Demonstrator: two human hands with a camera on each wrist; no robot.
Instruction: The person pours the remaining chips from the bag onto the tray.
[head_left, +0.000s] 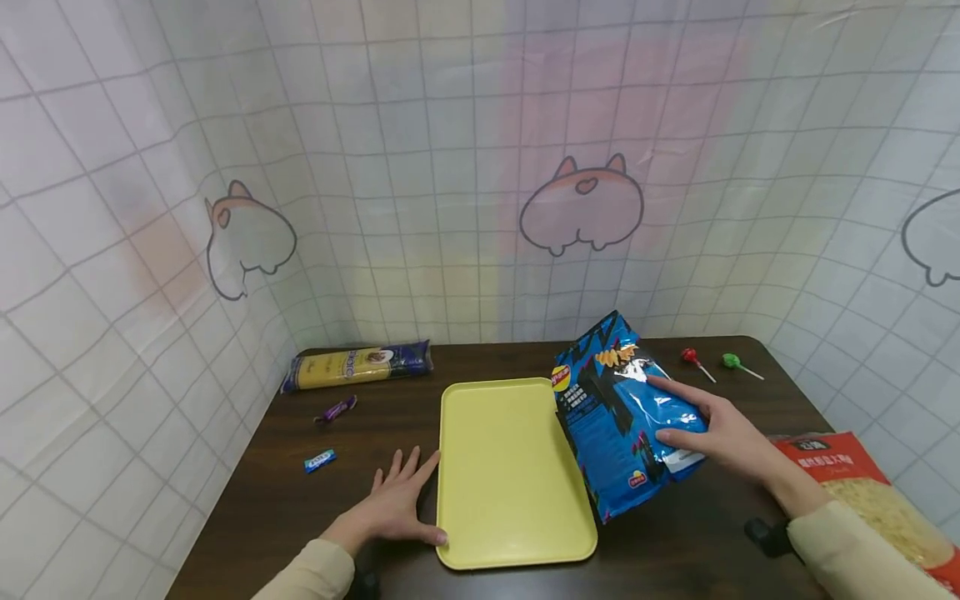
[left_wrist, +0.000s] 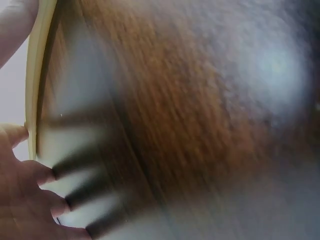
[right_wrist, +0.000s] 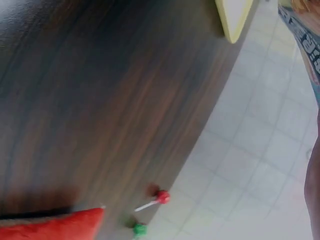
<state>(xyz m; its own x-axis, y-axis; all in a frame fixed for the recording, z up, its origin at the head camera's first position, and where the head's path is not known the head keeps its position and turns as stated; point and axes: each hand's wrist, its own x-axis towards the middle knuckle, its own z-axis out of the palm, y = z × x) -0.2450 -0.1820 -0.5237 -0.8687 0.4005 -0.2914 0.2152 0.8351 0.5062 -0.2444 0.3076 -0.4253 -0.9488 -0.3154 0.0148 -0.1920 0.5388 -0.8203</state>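
Right hand: the right hand (head_left: 716, 429) grips the blue crisp bag (head_left: 626, 412) from its right side, fingers spread over the glossy front with the thumb toward the bag's lower edge; the forearm comes in from the lower right in a cream sleeve.
Crisp bag: tilted, top corner lifted toward the back wall, lower end on the bench (head_left: 697, 542), left edge just over the right rim of the yellow tray (head_left: 510, 471).
Left hand: the left hand (head_left: 397, 504) lies flat on the bench, fingers straight and fanned, thumb along the tray's left rim; it holds nothing. The left wrist view is blurred, but shows fingertips (left_wrist: 47, 175) beside the tray edge (left_wrist: 37, 75).
Risk, slip: the film looks slick and puffed with air, and the hold is a flat spread, not a wrap; the bag could likely slide out or swing if lifted fast.
Risk, crush: pressing harder to stop a slip would probably break the crisps inside.
Risk, tray: only a thumb steadies the tray; a nudge from the bag's low corner could push it leftward.
Risk, neighbours: the red noodle pack (head_left: 873, 500) sits right under the right forearm and could be dragged by the sleeve.
Farther off: red lollipop (head_left: 693, 360) and green lollipop (head_left: 738, 363) at the back right; spaghetti pack (head_left: 358, 365), purple sweet (head_left: 335, 409) and blue sweet (head_left: 319, 460) on the left, well apart from both hands.
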